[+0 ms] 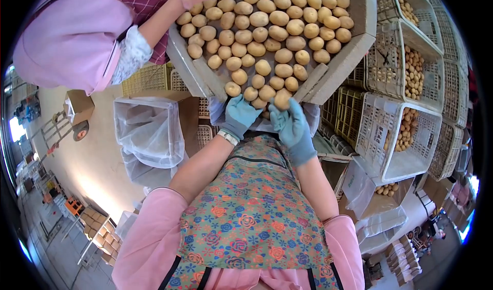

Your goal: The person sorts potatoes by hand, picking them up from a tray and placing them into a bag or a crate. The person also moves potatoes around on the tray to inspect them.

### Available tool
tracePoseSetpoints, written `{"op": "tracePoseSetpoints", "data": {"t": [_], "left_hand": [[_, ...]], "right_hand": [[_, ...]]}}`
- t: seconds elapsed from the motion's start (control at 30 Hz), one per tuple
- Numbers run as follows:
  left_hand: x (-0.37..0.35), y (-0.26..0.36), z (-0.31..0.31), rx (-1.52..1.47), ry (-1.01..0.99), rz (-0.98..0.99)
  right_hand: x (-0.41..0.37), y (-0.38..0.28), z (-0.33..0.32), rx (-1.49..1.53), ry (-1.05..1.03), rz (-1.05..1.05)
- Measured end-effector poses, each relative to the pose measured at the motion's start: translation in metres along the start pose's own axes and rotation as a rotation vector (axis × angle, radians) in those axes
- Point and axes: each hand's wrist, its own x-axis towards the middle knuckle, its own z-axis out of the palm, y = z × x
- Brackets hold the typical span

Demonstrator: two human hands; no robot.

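Many round yellow-brown potatoes [278, 32] lie on a sorting table with raised side boards [339, 64] that narrow towards me. My left hand [241, 116], in a blue-grey glove, rests at the narrow end, its fingers spread beside the lowest potatoes. Gloved alike, my right hand [294, 128] has its fingertips closed on a potato [282, 99] at the mouth of the table. Below the opening, between my hands, part of a lined container [218, 113] shows; its inside is mostly hidden.
A co-worker's arm [159, 20] reaches over the table's upper left. White plastic crates [382, 141] with potatoes are stacked at right. A lined box [149, 131] stands at left, with a small carton [79, 107] and a trolley [56, 131] beyond. An open carton [377, 218] is at lower right.
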Motion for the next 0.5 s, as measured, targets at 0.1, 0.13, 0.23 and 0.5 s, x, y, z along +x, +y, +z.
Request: {"op": "tracePoseSetpoints", "data": {"t": [0.1,0.13,0.23,0.5], "left_hand": [[0.002,0.014,-0.009,-1.830,0.086,-0.398],[0.000,0.008,-0.007,-1.834,0.103,-0.394],[0.000,0.000,0.000,-2.064,0.063,-0.317],[-0.009,-0.029,0.009,-2.267,0.140,-0.422]], "right_hand": [[-0.004,-0.002,0.019,-0.160,-0.121,-0.030],[-0.006,-0.002,0.024,-0.451,-0.143,-0.104],[0.016,0.021,0.021,-1.380,-0.123,-0.684],[0.074,0.068,0.024,-2.351,-0.093,-0.962]]}}
